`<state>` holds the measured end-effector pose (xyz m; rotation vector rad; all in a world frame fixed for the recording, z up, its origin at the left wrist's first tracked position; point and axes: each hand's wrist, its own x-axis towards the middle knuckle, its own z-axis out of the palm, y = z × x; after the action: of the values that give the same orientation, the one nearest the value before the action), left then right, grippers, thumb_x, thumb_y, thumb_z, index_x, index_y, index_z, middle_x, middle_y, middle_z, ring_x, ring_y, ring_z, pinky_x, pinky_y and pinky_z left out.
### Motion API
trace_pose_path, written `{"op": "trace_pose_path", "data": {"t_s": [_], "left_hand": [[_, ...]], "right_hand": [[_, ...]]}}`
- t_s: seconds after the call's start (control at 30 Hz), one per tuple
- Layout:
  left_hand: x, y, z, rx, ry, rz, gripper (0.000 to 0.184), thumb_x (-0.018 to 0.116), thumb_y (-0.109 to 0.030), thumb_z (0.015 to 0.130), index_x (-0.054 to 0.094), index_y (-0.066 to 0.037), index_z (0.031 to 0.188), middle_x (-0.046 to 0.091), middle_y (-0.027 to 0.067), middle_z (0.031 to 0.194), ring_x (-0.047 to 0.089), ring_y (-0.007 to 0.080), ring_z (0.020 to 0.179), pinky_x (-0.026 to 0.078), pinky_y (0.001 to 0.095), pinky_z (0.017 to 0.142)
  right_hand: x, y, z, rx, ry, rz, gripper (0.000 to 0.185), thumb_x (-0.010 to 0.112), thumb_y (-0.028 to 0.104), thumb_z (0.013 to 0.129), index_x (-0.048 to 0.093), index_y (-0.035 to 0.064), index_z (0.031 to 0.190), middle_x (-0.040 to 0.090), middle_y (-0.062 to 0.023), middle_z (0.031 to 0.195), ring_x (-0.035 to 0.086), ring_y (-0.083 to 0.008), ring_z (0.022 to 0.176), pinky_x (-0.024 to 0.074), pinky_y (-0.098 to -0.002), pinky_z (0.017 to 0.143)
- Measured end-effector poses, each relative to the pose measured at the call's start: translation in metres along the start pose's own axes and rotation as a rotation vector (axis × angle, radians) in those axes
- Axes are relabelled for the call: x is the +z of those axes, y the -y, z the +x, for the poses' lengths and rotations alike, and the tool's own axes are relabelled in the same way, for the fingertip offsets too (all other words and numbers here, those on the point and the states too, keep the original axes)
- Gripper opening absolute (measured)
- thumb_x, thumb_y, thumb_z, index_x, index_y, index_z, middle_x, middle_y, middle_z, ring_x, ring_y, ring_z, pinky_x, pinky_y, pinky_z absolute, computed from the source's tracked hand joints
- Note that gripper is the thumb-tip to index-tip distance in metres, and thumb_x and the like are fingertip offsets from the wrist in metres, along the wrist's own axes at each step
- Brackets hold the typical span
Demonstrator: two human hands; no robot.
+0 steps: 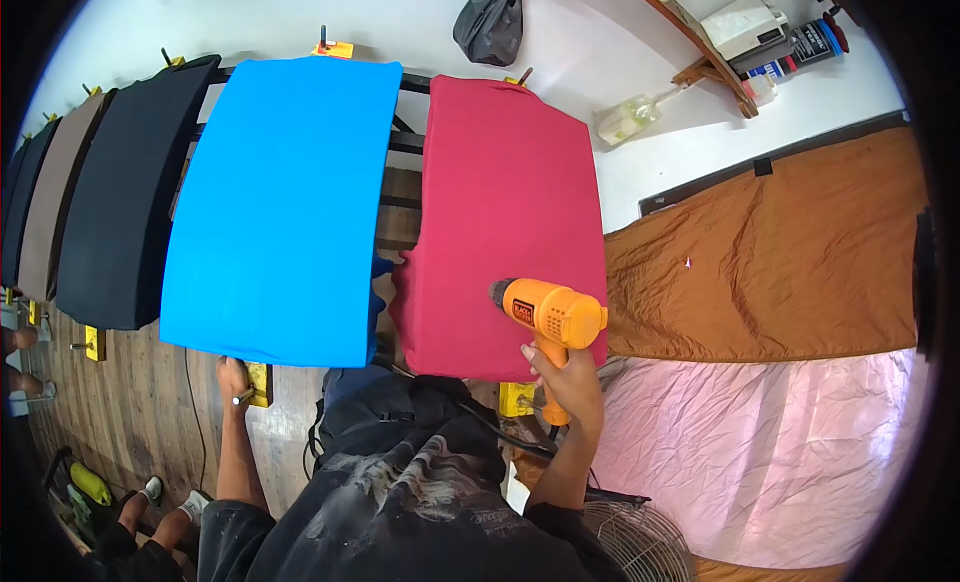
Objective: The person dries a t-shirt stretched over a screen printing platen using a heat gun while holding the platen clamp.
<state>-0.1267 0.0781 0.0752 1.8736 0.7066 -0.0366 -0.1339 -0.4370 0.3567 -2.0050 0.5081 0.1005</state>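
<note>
Centrally in the head view, a row of cloth-covered boards runs across the scene, with the person's two hands at its near edge. The right grip [572, 375] is clenched around the handle of an orange heat gun [553, 313], which is above the near part of the red cloth-covered board [510, 202]; its dark nozzle [501, 294] is directed toward the left of the view. Whether the nozzle touches the cloth cannot be told. The left grip [232, 379] lies at the near edge of the blue cloth-covered board [285, 212], just beside a yellow bracket [261, 385]; its fingers are partly hidden, so whether it is clenched on anything cannot be determined. Farther left stand a black cloth-covered board [135, 192] and a brown one [60, 197]. To the right hang a brown-orange sheet [770, 257] and, below it, a pale pink sheet [740, 452]. A wire fan guard [645, 547] appears at the bottom, and another person's legs [172, 527] are visible at the lower left, over the wooden floor [150, 392].
</note>
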Motion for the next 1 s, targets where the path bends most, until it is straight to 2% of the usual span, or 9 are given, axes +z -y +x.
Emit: {"op": "trace_pose_path", "data": {"t_s": [0.1, 0.27, 0.43, 0.53, 0.7, 0.77, 0.87, 0.93, 1.0], "left_hand": [[0.003, -0.006, -0.006, -0.035, -0.033, -0.043, 0.053, 0.043, -0.039, 0.092, 0.051, 0.013, 0.082, 0.056, 0.0150, 0.071, 0.042, 0.0213, 0.067, 0.037, 0.0420, 0.065], [0.004, -0.011, -0.005, -0.089, -0.052, -0.034, 0.050, 0.044, -0.037, 0.091, 0.052, 0.012, 0.083, 0.056, 0.0147, 0.071, 0.042, 0.0212, 0.067, 0.038, 0.0412, 0.065], [0.009, -0.027, -0.012, -0.057, -0.116, -0.023, 0.050, 0.045, -0.036, 0.091, 0.050, 0.013, 0.079, 0.054, 0.0139, 0.067, 0.041, 0.0209, 0.064, 0.036, 0.0411, 0.062], [-0.001, -0.011, -0.008, 0.078, -0.024, 0.057, 0.049, 0.044, -0.035, 0.091, 0.048, 0.012, 0.076, 0.050, 0.0135, 0.064, 0.040, 0.0207, 0.063, 0.035, 0.0412, 0.060], [0.002, 0.031, 0.010, 0.003, -0.016, -0.013, 0.046, 0.041, -0.031, 0.091, 0.048, 0.012, 0.076, 0.050, 0.0172, 0.065, 0.040, 0.0224, 0.062, 0.036, 0.0420, 0.061], [0.003, 0.008, 0.002, -0.080, -0.016, -0.042, 0.043, 0.040, -0.028, 0.090, 0.046, 0.011, 0.075, 0.049, 0.0189, 0.065, 0.041, 0.0232, 0.063, 0.036, 0.0432, 0.061], [-0.004, 0.019, 0.011, -0.053, 0.094, 0.065, 0.041, 0.039, -0.028, 0.090, 0.045, 0.009, 0.075, 0.048, 0.0160, 0.065, 0.040, 0.0214, 0.063, 0.034, 0.0438, 0.058], [-0.004, 0.028, 0.013, 0.027, 0.130, 0.025, 0.038, 0.038, -0.032, 0.089, 0.047, -0.002, 0.068, 0.044, 0.0051, 0.063, 0.040, 0.0180, 0.061, 0.033, 0.0408, 0.056], [-0.001, 0.016, 0.007, -0.017, 0.078, 0.097, 0.038, 0.038, -0.031, 0.090, 0.048, -0.001, 0.069, 0.044, 0.0050, 0.064, 0.039, 0.0182, 0.061, 0.033, 0.0397, 0.056]], "right_hand": [[0.003, -0.008, 0.002, -0.036, -0.037, -0.164, 0.025, 0.071, 0.016, 0.082, 0.060, -0.0031, 0.093, 0.063, -0.0089, 0.074, 0.060, -0.0139, 0.059, 0.0479, -0.0276, 0.054], [0.006, -0.001, 0.002, 0.033, 0.011, -0.061, 0.024, 0.071, 0.012, 0.081, 0.060, -0.0025, 0.096, 0.062, -0.0065, 0.079, 0.059, -0.0109, 0.063, 0.0484, -0.0254, 0.053], [0.007, -0.005, 0.008, 0.044, 0.046, -0.036, 0.025, 0.071, 0.012, 0.082, 0.059, -0.0024, 0.099, 0.061, -0.0052, 0.082, 0.058, -0.0097, 0.064, 0.0486, -0.0242, 0.052], [0.007, 0.002, 0.006, 0.032, 0.055, -0.019, 0.027, 0.071, 0.013, 0.082, 0.059, -0.0027, 0.100, 0.061, -0.0050, 0.082, 0.057, -0.0097, 0.064, 0.0485, -0.0243, 0.052], [0.002, -0.001, -0.005, 0.057, 0.095, 0.003, 0.028, 0.071, 0.015, 0.082, 0.060, -0.0023, 0.101, 0.062, -0.0050, 0.081, 0.057, -0.0098, 0.063, 0.0479, -0.0242, 0.052], [0.007, 0.000, -0.013, 0.032, 0.027, -0.043, 0.028, 0.071, 0.016, 0.083, 0.060, -0.0020, 0.101, 0.061, -0.0044, 0.080, 0.057, -0.0094, 0.063, 0.0472, -0.0238, 0.052], [0.013, -0.008, -0.019, 0.033, 0.006, 0.003, 0.029, 0.071, 0.017, 0.083, 0.060, -0.0019, 0.101, 0.061, -0.0036, 0.078, 0.057, -0.0090, 0.062, 0.0463, -0.0234, 0.053], [0.016, -0.008, -0.025, 0.044, 0.011, 0.051, 0.029, 0.071, 0.018, 0.083, 0.060, -0.0019, 0.101, 0.061, -0.0033, 0.077, 0.057, -0.0087, 0.062, 0.0460, -0.0233, 0.053], [0.020, -0.002, -0.030, 0.057, 0.001, 0.067, 0.029, 0.071, 0.018, 0.083, 0.060, -0.0018, 0.100, 0.060, -0.0030, 0.076, 0.057, -0.0085, 0.062, 0.0459, -0.0233, 0.053]]}}
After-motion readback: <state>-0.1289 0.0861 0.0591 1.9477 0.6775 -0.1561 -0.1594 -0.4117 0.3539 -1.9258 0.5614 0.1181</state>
